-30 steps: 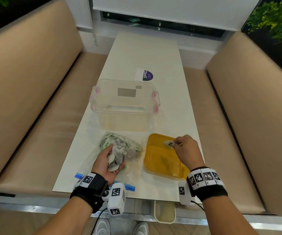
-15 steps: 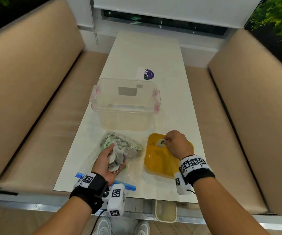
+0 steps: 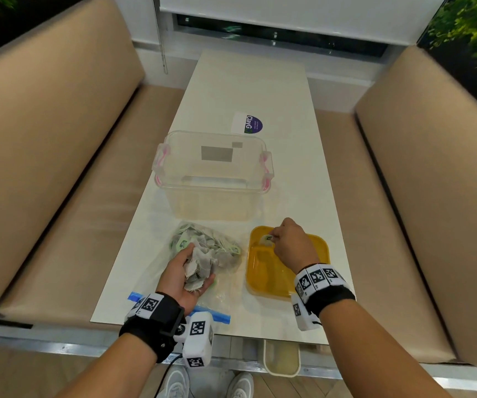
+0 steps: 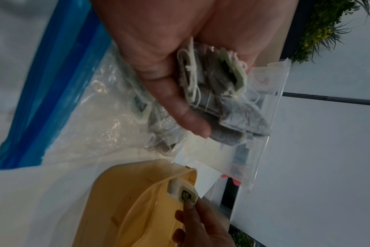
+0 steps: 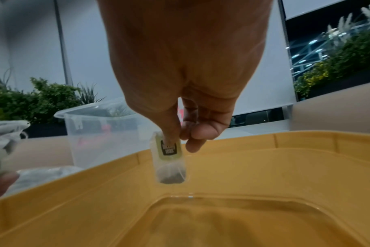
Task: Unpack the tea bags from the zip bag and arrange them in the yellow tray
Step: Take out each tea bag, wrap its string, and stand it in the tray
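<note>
My right hand (image 3: 290, 244) pinches the first tea bag (image 5: 169, 158) over the yellow tray (image 3: 263, 280) at its 11 o'clock corner, my left hand (image 3: 185, 271) clutches a bunch (image 4: 217, 100), and most remain in the zip bag (image 3: 220, 248).

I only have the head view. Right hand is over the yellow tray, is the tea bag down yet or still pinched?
Observer: Still pinched. On the right wrist view the right hand holds one tea bag by its tag end, and the bag hangs upright at the far corner of the yellow tray.
Operator: Anything already in the tray?
Observer: The right wrist view shows the part of the tray floor in front of the hand bare.
Operator: Left hand, a bunch or a single?
Observer: A bunch. On the left wrist view the left hand grips several tea bags with tangled strings, above the zip bag, where more bags remain.
</note>
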A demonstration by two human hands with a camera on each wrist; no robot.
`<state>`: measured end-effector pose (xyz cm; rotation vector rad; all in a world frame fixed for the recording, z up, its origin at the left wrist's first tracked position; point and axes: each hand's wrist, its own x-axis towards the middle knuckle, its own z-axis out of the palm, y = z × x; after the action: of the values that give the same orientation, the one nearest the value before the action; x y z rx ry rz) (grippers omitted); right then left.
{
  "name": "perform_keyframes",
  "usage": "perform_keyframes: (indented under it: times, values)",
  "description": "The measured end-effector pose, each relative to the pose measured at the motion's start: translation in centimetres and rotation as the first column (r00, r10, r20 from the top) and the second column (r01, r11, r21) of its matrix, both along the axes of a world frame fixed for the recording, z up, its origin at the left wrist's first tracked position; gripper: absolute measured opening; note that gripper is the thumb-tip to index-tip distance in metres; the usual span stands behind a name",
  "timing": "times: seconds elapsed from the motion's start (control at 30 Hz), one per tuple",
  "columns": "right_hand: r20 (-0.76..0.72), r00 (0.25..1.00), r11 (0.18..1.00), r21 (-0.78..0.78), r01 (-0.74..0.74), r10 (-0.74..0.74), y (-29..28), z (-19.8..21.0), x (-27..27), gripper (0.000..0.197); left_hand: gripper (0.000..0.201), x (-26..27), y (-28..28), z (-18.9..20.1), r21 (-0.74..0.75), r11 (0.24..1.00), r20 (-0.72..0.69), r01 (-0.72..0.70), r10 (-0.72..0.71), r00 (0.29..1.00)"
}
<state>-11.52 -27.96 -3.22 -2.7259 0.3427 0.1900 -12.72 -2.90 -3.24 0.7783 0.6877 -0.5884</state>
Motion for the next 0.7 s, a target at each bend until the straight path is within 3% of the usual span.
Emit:
perform_keyframes:
  times: [0.3, 0.6, 0.7]
  values:
    - [-0.08, 0.997, 0.994, -0.108, -0.021, 0.013, 1.5, 1.3, 0.6, 0.02, 0.024, -0.5, -0.1, 0.6, 0.013, 1.0, 0.022, 0.001, -0.001, 1.0]
    - [-0.088, 0.995, 0.998, -0.042, 0.048, -0.051, 1.4, 2.1, 1.2, 0.014, 0.025, -0.5, 0.3, 0.7, 0.009, 1.0, 0.014, 0.019, -0.019, 1.0]
    - [-0.082, 0.997, 0.998, -0.055, 0.011, -0.015, 1.4, 2.8, 1.1, 0.024, 0.027, -0.6, 0.3, 0.6, 0.012, 1.0, 0.003, 0.02, -0.02, 1.0]
